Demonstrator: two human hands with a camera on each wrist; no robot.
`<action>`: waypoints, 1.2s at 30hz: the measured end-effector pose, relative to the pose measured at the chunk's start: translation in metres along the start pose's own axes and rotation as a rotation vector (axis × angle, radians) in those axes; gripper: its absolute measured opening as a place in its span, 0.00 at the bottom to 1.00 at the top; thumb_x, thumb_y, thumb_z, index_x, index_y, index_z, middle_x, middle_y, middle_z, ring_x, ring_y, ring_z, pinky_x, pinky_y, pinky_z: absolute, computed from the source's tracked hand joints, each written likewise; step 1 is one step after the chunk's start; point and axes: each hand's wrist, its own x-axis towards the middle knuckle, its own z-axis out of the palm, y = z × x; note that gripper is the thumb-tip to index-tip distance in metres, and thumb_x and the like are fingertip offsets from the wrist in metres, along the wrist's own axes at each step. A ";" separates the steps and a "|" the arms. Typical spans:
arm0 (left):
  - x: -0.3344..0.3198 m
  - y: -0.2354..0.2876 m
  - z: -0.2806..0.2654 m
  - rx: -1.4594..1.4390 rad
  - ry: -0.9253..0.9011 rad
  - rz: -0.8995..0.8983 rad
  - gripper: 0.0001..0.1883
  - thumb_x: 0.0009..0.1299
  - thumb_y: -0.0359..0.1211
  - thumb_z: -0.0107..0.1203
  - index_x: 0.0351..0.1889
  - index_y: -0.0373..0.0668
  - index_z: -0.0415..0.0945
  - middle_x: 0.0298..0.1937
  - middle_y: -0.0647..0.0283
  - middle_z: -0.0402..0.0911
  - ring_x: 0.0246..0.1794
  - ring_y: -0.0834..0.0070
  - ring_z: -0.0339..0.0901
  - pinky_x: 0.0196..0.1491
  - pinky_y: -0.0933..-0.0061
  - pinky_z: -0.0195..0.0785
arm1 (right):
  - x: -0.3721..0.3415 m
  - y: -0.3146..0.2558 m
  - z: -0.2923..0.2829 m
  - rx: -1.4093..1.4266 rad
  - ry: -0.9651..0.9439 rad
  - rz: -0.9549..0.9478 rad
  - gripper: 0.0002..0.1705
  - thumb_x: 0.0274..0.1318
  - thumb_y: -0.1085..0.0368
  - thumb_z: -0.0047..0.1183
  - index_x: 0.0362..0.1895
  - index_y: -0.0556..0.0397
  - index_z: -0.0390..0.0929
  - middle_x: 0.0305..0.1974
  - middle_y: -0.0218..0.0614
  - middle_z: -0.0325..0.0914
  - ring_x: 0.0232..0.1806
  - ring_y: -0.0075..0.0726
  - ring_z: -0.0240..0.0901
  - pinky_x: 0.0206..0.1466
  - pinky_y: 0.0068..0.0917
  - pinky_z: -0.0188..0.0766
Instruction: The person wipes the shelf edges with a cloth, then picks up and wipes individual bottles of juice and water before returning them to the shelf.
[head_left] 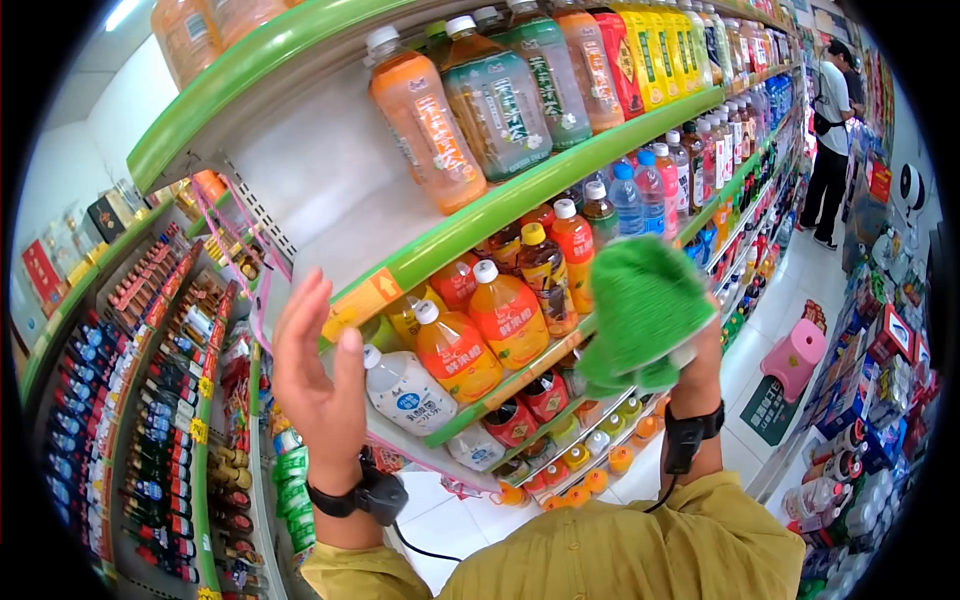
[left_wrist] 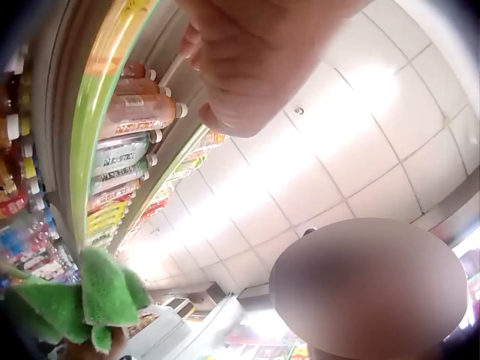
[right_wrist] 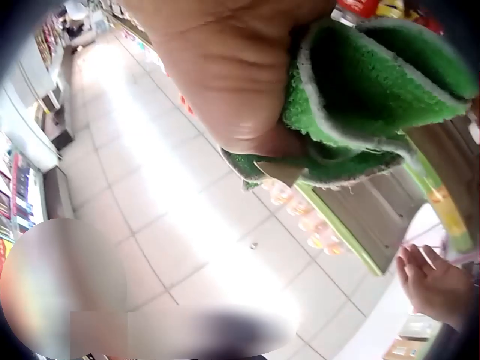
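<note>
Holding the green cloth [head_left: 645, 312] bunched in your right hand [right_wrist: 225, 75], right of the orange bottles [head_left: 508, 313], you probably wipe best with a flat fold on the green shelf edge [head_left: 550, 185], corners tucked; your empty left hand [head_left: 318, 375], fingers extended, stands at its near left end.

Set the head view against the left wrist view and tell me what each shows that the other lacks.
Only the head view: the pink stool, the person in a white top standing in the aisle, and the dark wrist straps. Only the left wrist view: the grid of ceiling tiles. Both: the left hand, the green cloth in the right hand, and bottles on a green-edged shelf.
</note>
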 end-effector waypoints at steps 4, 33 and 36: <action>0.034 0.002 0.021 -0.081 -0.073 -0.191 0.25 0.71 0.28 0.55 0.66 0.34 0.66 0.69 0.49 0.67 0.70 0.63 0.64 0.69 0.61 0.58 | -0.012 0.007 -0.073 0.435 0.172 0.011 0.30 0.69 0.52 0.43 0.66 0.58 0.65 0.60 0.49 0.73 0.59 0.50 0.74 0.61 0.46 0.75; 0.067 -0.047 0.109 0.936 -0.399 -0.105 0.40 0.72 0.61 0.47 0.69 0.38 0.65 0.56 0.40 0.78 0.59 0.48 0.75 0.58 0.58 0.67 | -0.057 -0.081 -0.266 0.361 0.474 -0.025 0.23 0.64 0.59 0.49 0.59 0.60 0.73 0.56 0.48 0.77 0.54 0.51 0.77 0.59 0.49 0.74; 0.072 -0.057 0.104 0.973 -0.423 -0.083 0.39 0.72 0.60 0.47 0.70 0.39 0.65 0.60 0.41 0.75 0.63 0.48 0.73 0.61 0.60 0.64 | -0.066 -0.079 -0.275 0.218 0.715 0.002 0.24 0.64 0.59 0.49 0.59 0.59 0.73 0.56 0.48 0.77 0.54 0.51 0.77 0.60 0.49 0.74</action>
